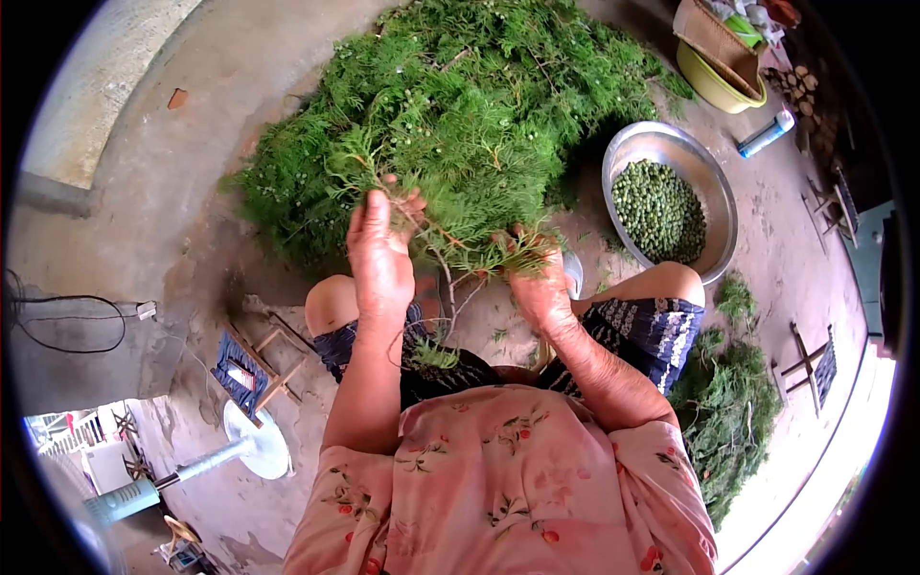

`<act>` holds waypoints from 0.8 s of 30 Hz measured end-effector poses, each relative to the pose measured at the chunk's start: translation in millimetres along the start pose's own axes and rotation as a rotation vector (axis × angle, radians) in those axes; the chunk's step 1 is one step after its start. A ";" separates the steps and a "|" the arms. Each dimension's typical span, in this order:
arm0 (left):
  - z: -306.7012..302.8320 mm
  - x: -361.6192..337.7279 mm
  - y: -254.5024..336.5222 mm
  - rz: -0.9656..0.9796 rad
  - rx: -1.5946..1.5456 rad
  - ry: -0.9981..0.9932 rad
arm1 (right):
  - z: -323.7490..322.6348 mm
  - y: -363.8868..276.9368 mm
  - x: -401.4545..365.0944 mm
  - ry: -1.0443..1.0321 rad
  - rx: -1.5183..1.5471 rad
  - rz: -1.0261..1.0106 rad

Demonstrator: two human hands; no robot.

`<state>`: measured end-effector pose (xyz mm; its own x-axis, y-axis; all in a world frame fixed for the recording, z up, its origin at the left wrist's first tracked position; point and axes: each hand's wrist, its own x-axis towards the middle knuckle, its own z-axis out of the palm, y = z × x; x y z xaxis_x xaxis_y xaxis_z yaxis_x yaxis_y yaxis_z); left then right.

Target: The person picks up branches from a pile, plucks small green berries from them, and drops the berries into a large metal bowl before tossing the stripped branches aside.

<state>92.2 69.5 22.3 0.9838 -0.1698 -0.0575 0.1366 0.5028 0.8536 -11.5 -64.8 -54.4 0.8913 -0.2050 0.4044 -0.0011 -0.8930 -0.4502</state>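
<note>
Between my hands hangs a leafy evergreen branch (448, 273), its bare brown twigs dangling above my lap. My left hand (381, 251) has its fingers closed round the branch's left part. Around the sprigs at the branch's right end my right hand (539, 283) is closed; leaves hide some of its fingertips. Just beyond both hands lies a large heap of green evergreen branches (450, 105), with small pale-green cones among the foliage. To the right of my right hand stands a metal basin (721, 177) holding many small green cones (659, 209).
A smaller branch pile (733, 412) lies by my right side. Beyond the basin are a yellow tub (704, 81) with a wicker basket in it and a blue-white cylinder (767, 134). A low folding stool (244, 374) and a standing fan (254, 441) are at left.
</note>
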 end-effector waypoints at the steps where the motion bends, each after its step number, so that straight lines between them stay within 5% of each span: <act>1: -7.2 -1.1 -2.9 -0.055 0.194 -0.053 | -3.5 0.1 3.7 -0.023 -0.179 -0.042; 3: -1.0 -10.3 -10.1 -0.124 0.414 -0.007 | -13.7 -3.8 13.3 -0.039 -0.361 -0.086; 6: 1.2 -16.5 -8.8 -0.291 0.428 -0.105 | -31.8 -11.9 28.6 0.197 0.502 0.127; 7: -5.0 -15.2 -17.4 -0.285 0.374 -0.093 | -28.9 -2.3 31.5 0.221 0.418 -0.099; 10: -0.4 -21.0 -26.2 -0.274 0.137 -0.147 | -38.9 -28.8 34.6 0.166 0.319 0.039; 12: 9.1 -27.7 -20.9 -0.270 -0.045 -0.213 | -35.4 -35.5 29.9 0.118 0.028 -0.135; 14: 16.2 -34.3 -12.6 -0.209 -0.013 -0.063 | -34.5 -48.5 25.5 0.096 0.073 -0.203; 15: -0.8 -21.6 -28.7 -0.340 -0.114 -0.044 | -30.3 -53.6 22.6 0.129 0.130 -0.220; 18: -7.9 -13.6 -20.1 -0.356 -0.533 -0.254 | -43.9 -65.1 17.5 0.159 0.469 -0.182; 24: -19.5 -9.0 -14.4 -0.352 -0.566 -0.223 | -65.1 -21.0 16.5 0.112 0.409 0.089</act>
<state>83.6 80.3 0.4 0.8309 -0.5430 -0.1216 0.5418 0.7396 0.3994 -26.3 -75.5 13.5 0.8411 -0.3361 0.4239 0.1245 -0.6422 -0.7563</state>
